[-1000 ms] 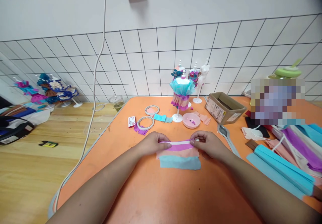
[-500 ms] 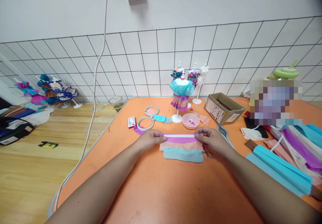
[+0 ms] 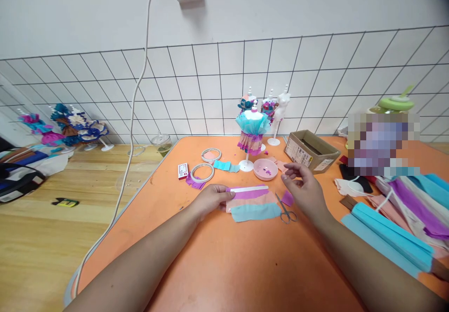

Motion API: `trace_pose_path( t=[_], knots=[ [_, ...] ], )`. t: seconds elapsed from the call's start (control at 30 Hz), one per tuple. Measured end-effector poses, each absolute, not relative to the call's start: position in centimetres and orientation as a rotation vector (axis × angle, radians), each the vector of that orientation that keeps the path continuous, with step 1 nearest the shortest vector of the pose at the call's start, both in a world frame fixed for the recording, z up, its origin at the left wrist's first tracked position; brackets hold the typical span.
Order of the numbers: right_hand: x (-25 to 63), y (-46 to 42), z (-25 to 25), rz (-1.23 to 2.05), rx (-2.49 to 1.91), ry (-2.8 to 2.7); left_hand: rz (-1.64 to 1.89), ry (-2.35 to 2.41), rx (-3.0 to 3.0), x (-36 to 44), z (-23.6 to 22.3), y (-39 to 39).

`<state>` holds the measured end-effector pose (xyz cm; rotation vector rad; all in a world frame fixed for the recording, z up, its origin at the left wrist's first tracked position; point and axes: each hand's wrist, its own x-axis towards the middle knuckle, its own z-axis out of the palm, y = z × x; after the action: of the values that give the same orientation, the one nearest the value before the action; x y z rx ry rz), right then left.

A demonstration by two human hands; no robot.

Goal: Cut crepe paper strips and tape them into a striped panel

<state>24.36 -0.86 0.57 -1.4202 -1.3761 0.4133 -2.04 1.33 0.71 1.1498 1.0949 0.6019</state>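
Pinched between the thumb and fingers of my left hand (image 3: pixel 212 199) is the left end of a layered crepe paper strip (image 3: pixel 253 199), purple, peach and pale blue, with a white tape band (image 3: pixel 249 189) along its upper edge. My right hand (image 3: pixel 304 188) is off the strip, thumb and fingers apart, just right of a pink bowl (image 3: pixel 265 169) with purple scraps in it. Below that hand, small scissors (image 3: pixel 287 215) lie with their points toward the strip, near a purple paper piece (image 3: pixel 288 198).
Behind stands a mini mannequin (image 3: pixel 250 134) in a crepe paper dress, with others further back. Two tape rolls (image 3: pixel 202 173) and a small red-white box (image 3: pixel 183 171) lie left. On the right are a cardboard box (image 3: pixel 311 153) and folded crepe paper (image 3: pixel 391 235).
My right hand has let go of the strip's right end and moved up and right, uncovering the scissors and the purple piece. My left hand still holds the left end.
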Motion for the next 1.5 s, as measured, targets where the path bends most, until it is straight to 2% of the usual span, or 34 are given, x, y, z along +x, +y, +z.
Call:
trace_pose_path(
  t=[0.27,0.57,0.77,1.13,1.23,1.5],
  knots=[
    [20.6,-4.3,1.1,0.239,-1.118,-2.067,0.535,1.110,1.329,0.3,0.7,-0.9],
    [19.7,-4.6,0.7,0.233,-1.125,-2.119,0.519,0.649,1.405,1.0,1.4,-2.2],
    [20.0,-4.6,0.4,0.061,-1.172,-2.171,0.447,0.828,1.348,0.7,0.2,-1.5],
    [20.1,-5.3,0.8,-0.108,-1.111,-2.233,0.447,0.654,1.571,0.7,1.6,-2.4],
    [19.8,-5.6,1.2,-0.051,-1.180,-2.203,0.502,0.701,1.617,0.8,1.4,-2.5],
    [19.1,-4.8,0.6,0.375,-1.305,-1.968,0.548,0.890,1.748,1.1,1.7,-2.7]
  ],
)
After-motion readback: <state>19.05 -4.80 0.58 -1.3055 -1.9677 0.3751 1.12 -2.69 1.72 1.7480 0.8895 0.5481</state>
